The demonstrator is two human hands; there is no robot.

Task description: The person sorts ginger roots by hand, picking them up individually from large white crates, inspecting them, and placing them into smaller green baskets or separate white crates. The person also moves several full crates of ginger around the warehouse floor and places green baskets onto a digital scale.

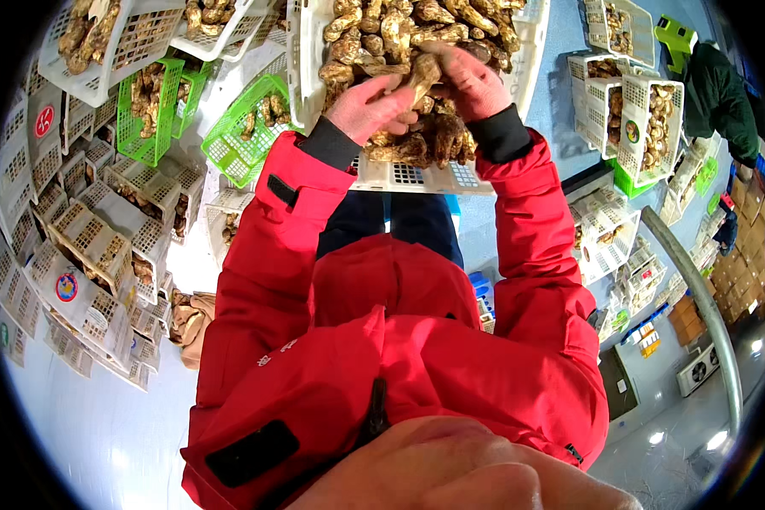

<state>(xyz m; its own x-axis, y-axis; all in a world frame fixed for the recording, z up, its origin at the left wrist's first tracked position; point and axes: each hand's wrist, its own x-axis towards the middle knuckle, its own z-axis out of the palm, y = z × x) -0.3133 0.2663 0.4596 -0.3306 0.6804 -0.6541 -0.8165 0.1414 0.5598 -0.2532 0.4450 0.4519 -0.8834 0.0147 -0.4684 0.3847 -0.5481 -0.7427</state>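
Note:
A pale brown mushroom (424, 75) is held slantwise between my two hands, above a white plastic crate (531, 64) heaped with brown, thick-stemmed mushrooms. My left hand (368, 106) comes from the left, its fingers closed at the mushroom's lower end. On the other side, my right hand (470, 78) has its fingers curled against the upper end. Both hands are bare below black cuffs and red sleeves. Some right fingertips are hidden behind the mushroom and the hand. Darker mushrooms (433, 140) lie just below my hands, at the crate's near side.
Green baskets (238, 136) and stacked white crates (85, 242) of mushrooms stand at the left. More mushroom crates (646, 127) are stacked at the right, near a person in dark clothing (718, 102). A grey metal pipe (697, 297) curves along the right side.

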